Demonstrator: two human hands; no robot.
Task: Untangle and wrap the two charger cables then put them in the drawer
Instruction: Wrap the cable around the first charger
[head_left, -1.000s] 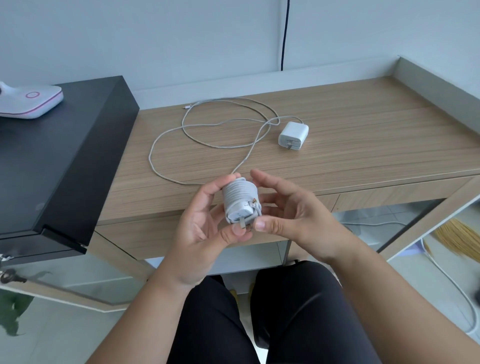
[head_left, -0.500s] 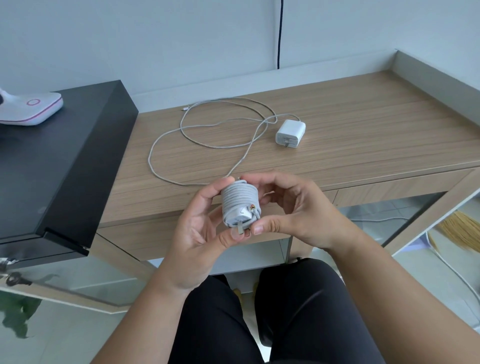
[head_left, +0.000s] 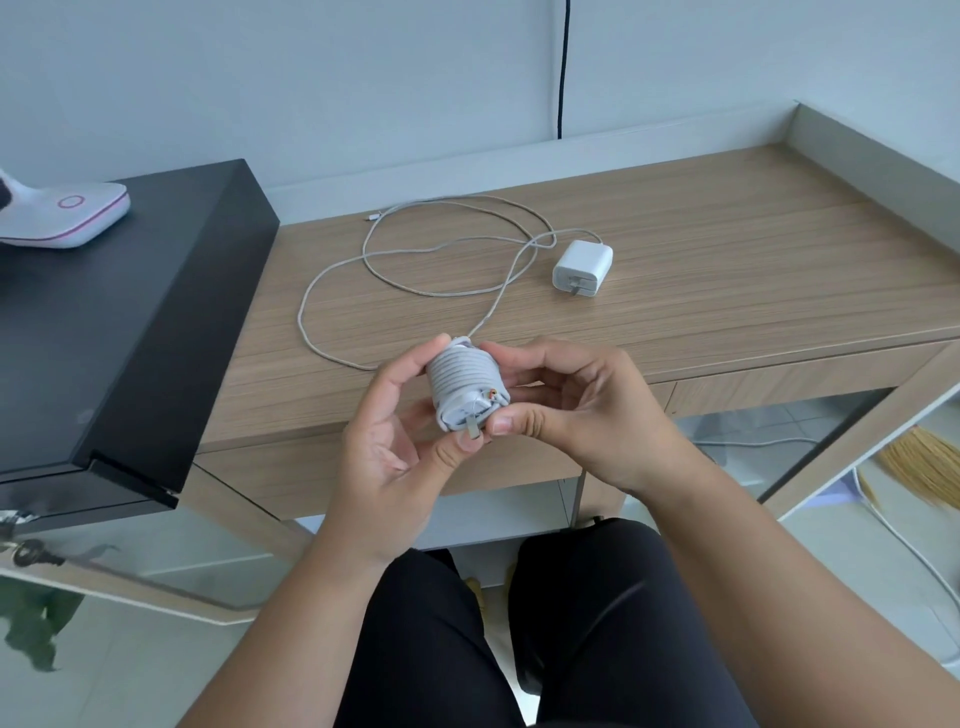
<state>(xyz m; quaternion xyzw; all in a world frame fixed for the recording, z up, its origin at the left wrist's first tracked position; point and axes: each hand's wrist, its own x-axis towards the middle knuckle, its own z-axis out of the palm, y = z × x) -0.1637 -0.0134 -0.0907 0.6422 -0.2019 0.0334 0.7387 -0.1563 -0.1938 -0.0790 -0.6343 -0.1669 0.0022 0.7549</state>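
Note:
A white charger with its cable wound tightly round it is held in front of the desk edge. My left hand grips it from the left, thumb under its prongs. My right hand holds its right side, thumb and fingers curled round it near the cable's end plug. The second white charger lies on the wooden desk, its loose cable spread in loops to the left. The closed drawer front runs under the desk's right edge.
A black cabinet stands to the left with a white and pink device on top. A black cord hangs down the wall. My knees in black trousers are below. A straw broom lies on the floor at right.
My right hand's fingers have curled in round the wrapped charger from the right. Both hands have stayed in place with it, and the view has shifted slightly.

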